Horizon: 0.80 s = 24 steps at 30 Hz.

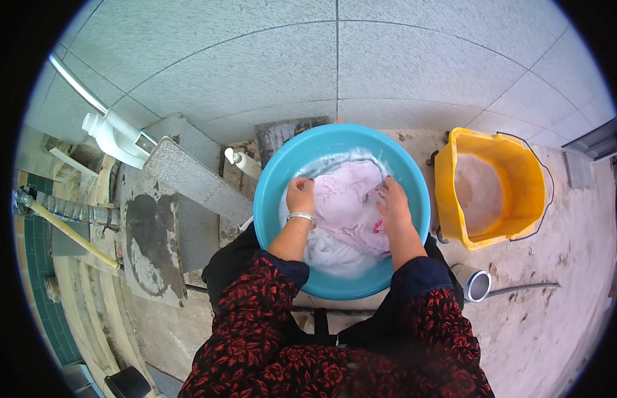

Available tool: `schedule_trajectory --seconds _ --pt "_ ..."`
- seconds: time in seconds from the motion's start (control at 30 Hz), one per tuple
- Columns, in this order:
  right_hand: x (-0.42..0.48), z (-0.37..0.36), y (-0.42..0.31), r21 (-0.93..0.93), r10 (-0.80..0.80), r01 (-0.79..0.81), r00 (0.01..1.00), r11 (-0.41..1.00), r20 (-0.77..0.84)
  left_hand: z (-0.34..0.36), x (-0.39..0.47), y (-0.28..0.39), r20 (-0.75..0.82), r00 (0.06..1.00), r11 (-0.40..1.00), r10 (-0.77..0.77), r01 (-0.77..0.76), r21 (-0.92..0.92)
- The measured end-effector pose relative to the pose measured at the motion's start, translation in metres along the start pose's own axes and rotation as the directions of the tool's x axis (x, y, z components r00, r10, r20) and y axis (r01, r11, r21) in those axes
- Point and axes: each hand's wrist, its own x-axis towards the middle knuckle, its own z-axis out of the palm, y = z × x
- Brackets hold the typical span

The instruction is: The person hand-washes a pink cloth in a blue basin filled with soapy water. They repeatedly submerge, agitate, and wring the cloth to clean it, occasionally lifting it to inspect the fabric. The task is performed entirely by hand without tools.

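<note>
A round turquoise plastic basin (340, 288) stands before me with sudsy water in it. Wet pale pink cloth (345, 191) lies bunched in the suds, with a small bright pink patch near its lower right. White foamy fabric or suds (333, 253) sit below it; which of the two, I cannot tell. At the cloth's left edge, my left hand (301, 196) pinches the fabric between thumb and fingers, a bracelet on its wrist. My right hand (395, 199) is at the cloth's right side, fingers apart; whether the fingertips touch the cloth is unclear.
A yellow wheeled bucket (443, 199) holding cloudy liquid stands at right, above a metal can (475, 284). Left of the basin are a white pump bottle (244, 163), a flat grey mop-like head (199, 176) and a white jug (111, 142). A tiled wall (268, 64) rises behind.
</note>
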Motion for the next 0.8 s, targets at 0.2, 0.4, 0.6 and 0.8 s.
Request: schedule_trajectory --seconds 0.2,0.4,0.6,0.8 --pt "-0.002 0.01 0.016 0.024 0.224 -0.226 0.973 0.974 0.055 0.002 -0.033 0.051 0.784 0.597 0.88 -0.169 0.449 -0.152" --pt "-0.009 -0.012 0.029 0.411 -0.026 -0.27 0.809 0.871 0.587 -0.003 -0.131 0.125 0.749 0.5 0.838 0.435 -0.529 -0.135" --pt "-0.039 0.024 0.026 0.341 0.191 -0.271 0.949 0.9 0.249 -0.01 -0.056 0.079 0.389 0.903 0.952 0.18 -0.259 0.163" --pt "-0.09 0.008 -0.038 0.453 0.053 -0.216 0.937 0.865 0.345 -0.058 -0.069 0.126 0.669 0.743 0.923 0.015 0.246 -0.294"
